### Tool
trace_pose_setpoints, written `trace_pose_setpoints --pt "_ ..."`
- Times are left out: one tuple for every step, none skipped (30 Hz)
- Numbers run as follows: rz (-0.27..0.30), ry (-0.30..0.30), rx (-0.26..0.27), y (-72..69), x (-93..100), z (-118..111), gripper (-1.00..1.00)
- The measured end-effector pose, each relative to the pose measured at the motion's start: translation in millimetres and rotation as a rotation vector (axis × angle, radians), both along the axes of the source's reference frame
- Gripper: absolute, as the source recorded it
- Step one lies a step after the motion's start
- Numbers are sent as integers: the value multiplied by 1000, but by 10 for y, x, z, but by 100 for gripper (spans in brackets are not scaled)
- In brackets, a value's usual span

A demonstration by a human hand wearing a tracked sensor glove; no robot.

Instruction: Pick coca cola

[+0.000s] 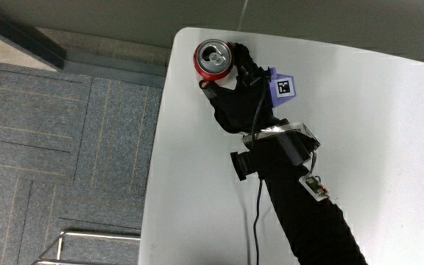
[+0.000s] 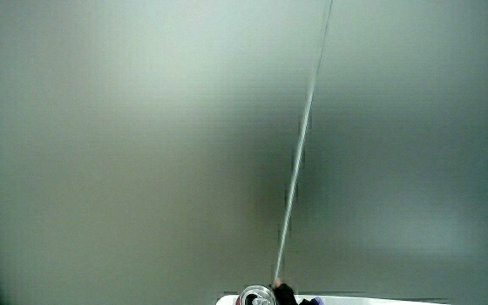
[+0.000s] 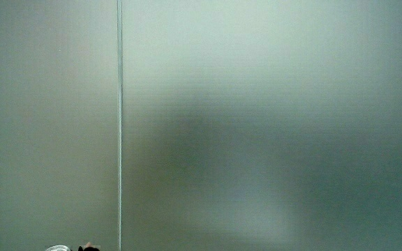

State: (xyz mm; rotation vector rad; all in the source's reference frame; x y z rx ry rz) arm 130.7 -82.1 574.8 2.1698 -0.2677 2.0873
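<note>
Black-gloved hand [image 1: 240,92] with fingers curled around a red aluminium cola can [image 1: 213,61] at the white table's [image 1: 389,132] corner; side views show mostly pale wall.

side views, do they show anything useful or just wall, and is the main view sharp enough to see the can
Both side views are mostly pale wall; a side view catches only the can top at the table's edge. The main view is clear: the hand is wrapped around the red can near the table corner.

Can [image 1: 213,61] at table's [image 1: 389,110] corner.
</note>
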Motion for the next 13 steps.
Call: trace_pose_setpoints --pt "0 -29 -5 19 -5 -35 100" --pt "4 -17 7 25 16 -6 100" --pt "6 3 5 38 32 -9 100" --pt "5 -21 -6 55 37 -31 100" --pt "14 -16 -1 68 57 -16 100" --pt "15 -22 14 78 64 -16 100" --pt "16 -34 20 89 60 -38 100" --pt "19 -40 17 100 59 -68 100" --pt "16 -36 12 105 70 -56 100" --pt "26 -48 19 111 79 -71 100" --pt "20 -32 8 114 108 -45 100" --pt "23 -65 3 129 118 -75 100" --pt "28 -49 -6 143 152 -55 100"
